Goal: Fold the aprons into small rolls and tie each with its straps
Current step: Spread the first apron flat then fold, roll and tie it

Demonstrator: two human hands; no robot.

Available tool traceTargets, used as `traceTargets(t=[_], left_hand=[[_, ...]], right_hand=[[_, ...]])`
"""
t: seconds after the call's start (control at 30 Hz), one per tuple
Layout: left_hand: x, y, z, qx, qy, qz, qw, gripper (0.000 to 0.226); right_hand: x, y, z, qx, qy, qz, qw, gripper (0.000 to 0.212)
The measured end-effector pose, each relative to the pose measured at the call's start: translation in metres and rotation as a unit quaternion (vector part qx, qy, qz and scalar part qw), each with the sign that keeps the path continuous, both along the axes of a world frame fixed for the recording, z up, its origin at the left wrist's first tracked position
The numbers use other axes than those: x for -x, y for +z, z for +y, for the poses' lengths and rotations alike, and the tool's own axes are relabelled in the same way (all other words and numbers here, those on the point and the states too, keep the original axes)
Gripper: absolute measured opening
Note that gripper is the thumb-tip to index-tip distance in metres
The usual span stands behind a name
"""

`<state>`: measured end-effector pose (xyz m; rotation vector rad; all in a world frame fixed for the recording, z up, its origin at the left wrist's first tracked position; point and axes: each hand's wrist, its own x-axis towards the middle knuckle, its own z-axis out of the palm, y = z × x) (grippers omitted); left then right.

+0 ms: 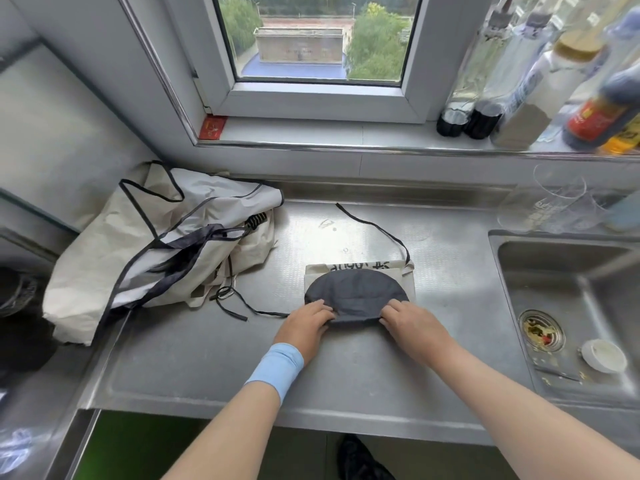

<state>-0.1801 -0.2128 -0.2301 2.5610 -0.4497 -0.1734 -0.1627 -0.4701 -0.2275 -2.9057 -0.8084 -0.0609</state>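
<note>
Stainless-steel counter [207, 368] in a kitchen, seen from above by the person standing at it; a dark shoe [360, 459] shows on the floor below its front edge. Two bare forearms reach forward, the left with a light blue wristband [277, 367]. The left hand [308, 323] and right hand [412, 322] lie side by side at the near edge of a folded apron [356, 296], each with fingers curled over and gripping that edge. The apron lies flat in the middle of the counter: a cream rectangle with black lettering along its far side and a dark grey rounded panel on top. One thin black strap [374, 225] loops away from its far right corner across the bare steel. A second strap [256, 310] trails left from the near left corner toward a pile [166, 244] of crumpled cream aprons with black trim, heaped at the left end of the counter against the wall. To the right is a sink [568, 271] holding a small white cup [604, 355] and a drain [540, 329] with food scraps. Clear glasses [557, 199] stand behind the sink. Farther back, a windowsill [311, 133] carries a red card [212, 127] at the left and blurred sauce bottles [485, 119] at the right. Beyond it, a window [318, 36] looks out on trees and a low roof.
</note>
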Motion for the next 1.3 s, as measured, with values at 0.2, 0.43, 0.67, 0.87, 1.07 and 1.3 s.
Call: traceTargets(t=[0.2,0.43,0.67,0.87,1.07,1.3], left_hand=[[0.006,0.007,-0.008,0.007,0.053,0.046,0.998,0.021],[-0.013,0.019,-0.015,-0.064,0.133,0.118,0.982,0.025],[-0.01,0.017,-0.05,-0.243,-0.019,-0.067,0.968,0.035],[-0.001,0.002,-0.031,-0.214,-0.045,-0.063,0.974,0.024],[-0.01,0.004,-0.007,-0.155,-0.058,0.036,0.986,0.031],[-0.032,0.01,0.004,-0.079,0.053,0.095,0.991,0.022]], right_hand=[[0.008,-0.005,-0.009,-0.028,-0.073,0.054,0.995,0.018],[-0.008,0.004,-0.005,-0.062,-0.163,0.168,0.97,0.016],[-0.002,0.0,0.01,0.025,0.015,-0.033,0.999,0.017],[0.003,-0.013,-0.01,-0.075,-0.023,0.096,0.992,0.018],[-0.01,-0.006,-0.023,-0.045,-0.017,0.09,0.995,0.019],[-0.028,-0.001,-0.012,-0.013,-0.089,0.142,0.986,0.026]])
